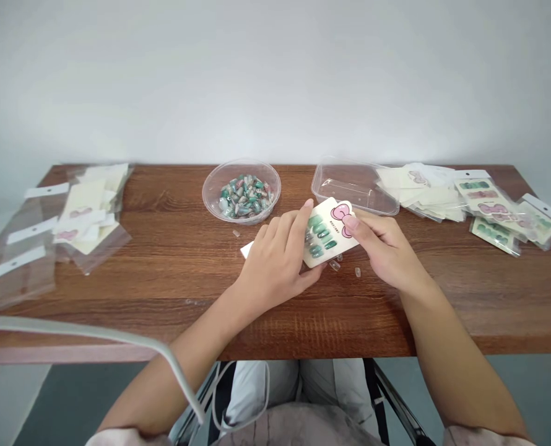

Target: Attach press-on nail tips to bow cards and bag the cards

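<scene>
Both my hands hold a cream card point(330, 230) printed with a pink bow and carrying green press-on nails, just above the wooden table point(173, 272). My left hand point(275, 260) grips the card's left side with curled fingers, thumb under its lower edge. My right hand point(384, 248) pinches the card's right edge near the bow. A round clear bowl point(241, 191) of green and grey nails stands just behind my left hand. A few loose clear nail tips point(335, 265) lie on the wood under the card.
An empty rectangular clear container point(350, 186) sits behind my right hand. Filled nail packets point(498, 210) and blank cards point(424, 186) pile up at the right. Clear bags and bow cards point(85, 217) lie at the left. A white cable point(117, 337) crosses the near edge.
</scene>
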A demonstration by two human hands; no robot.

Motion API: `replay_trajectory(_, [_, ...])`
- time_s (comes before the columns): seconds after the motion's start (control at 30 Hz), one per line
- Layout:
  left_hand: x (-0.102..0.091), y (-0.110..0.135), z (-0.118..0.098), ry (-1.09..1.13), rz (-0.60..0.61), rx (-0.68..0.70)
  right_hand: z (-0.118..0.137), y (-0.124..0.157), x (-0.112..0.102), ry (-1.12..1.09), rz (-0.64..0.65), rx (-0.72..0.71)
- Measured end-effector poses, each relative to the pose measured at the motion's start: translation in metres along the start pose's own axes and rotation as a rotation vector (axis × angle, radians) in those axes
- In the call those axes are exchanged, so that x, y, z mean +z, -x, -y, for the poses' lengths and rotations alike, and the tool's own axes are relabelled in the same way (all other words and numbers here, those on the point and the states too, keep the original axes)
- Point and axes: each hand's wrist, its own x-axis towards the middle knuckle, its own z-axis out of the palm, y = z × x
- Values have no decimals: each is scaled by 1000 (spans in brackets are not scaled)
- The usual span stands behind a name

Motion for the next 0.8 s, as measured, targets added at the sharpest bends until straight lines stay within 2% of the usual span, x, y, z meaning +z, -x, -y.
replay_trajectory(0.1, [1, 1, 1, -4, 2, -6, 1, 1, 1, 24, 27, -7])
replay_trajectory(0.3, [4, 2, 2, -12, 10, -29, 2, 1, 5, 49, 179, 35])
replay_trajectory(0.63, [1, 2, 0, 32, -19, -44, 1, 2, 3, 135, -27, -78])
replay_trajectory(0.8, [1, 2, 1, 31, -18, -49, -1, 2, 6, 160, 11, -101])
